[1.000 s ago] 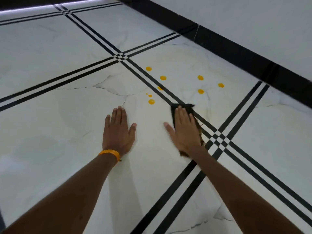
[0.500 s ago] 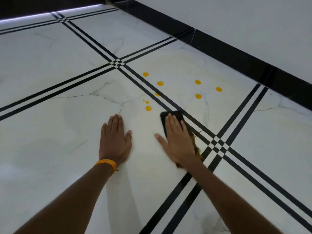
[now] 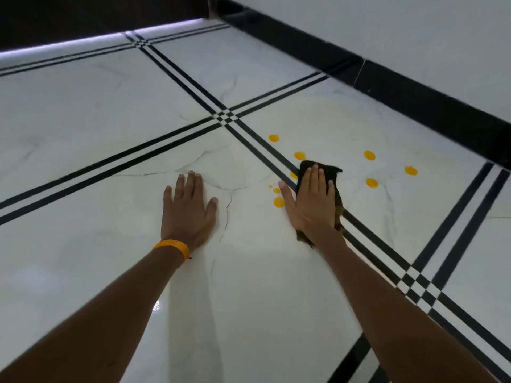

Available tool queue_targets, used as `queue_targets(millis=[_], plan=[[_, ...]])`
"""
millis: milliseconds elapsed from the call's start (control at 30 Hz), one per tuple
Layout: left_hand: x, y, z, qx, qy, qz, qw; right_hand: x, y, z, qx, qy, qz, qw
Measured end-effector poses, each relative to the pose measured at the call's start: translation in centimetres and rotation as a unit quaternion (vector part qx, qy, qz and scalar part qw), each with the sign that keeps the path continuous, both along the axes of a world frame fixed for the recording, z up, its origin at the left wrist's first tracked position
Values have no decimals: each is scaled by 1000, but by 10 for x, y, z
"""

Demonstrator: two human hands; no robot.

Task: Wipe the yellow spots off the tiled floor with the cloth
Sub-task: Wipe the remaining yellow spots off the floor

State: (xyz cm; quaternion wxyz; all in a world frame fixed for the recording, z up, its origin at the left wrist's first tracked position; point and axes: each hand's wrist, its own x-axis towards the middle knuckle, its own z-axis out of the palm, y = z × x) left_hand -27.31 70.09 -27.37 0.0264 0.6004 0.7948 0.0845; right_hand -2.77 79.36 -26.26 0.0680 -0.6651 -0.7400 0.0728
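Both arms reach out straight in front of the person, down to the tiled floor (image 3: 83, 167). The left hand (image 3: 188, 208) lies flat on a white tile, palm down, fingers together and pointing away, thumb stuck out to the side. It holds nothing — it just leans on the floor. An orange band (image 3: 172, 247) sits around that wrist.

The right hand (image 3: 309, 200) is flat too, palm down, pressing on a dark cloth (image 3: 330, 172). The fingers are stretched out, not curled, so the hand pushes on the cloth and does not grab it. The thumb points off to the left and touches the bare tile. The cloth lies right over the black double stripe (image 3: 249, 139) between two tiles; its far edge sticks out past the fingertips and a bit of it peeks out near the wrist.

Yellow spots are all around. One big spot (image 3: 278, 202) and some tiny ones sit just beside the thumb. Another spot (image 3: 300, 155) is just past the cloth's far edge, and one (image 3: 273, 138) is farther off. Three more spots (image 3: 372, 183) lie to the right, apart from the cloth. A black strip (image 3: 414, 106) runs along the bottom of the wall.
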Motion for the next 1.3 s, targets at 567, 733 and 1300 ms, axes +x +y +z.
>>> queue_targets(millis=[567,733,1300], plan=[[-2,3,3,-5,-10,2,1000,-87,-31,14,-31,-24,249,968],[-1,3,2,-3,-16,1,1000,-21,-13,11,-10,-49,220,974],[-2,4,-1,-5,-5,-8,1000,-81,123,18,-35,-39,50,997]])
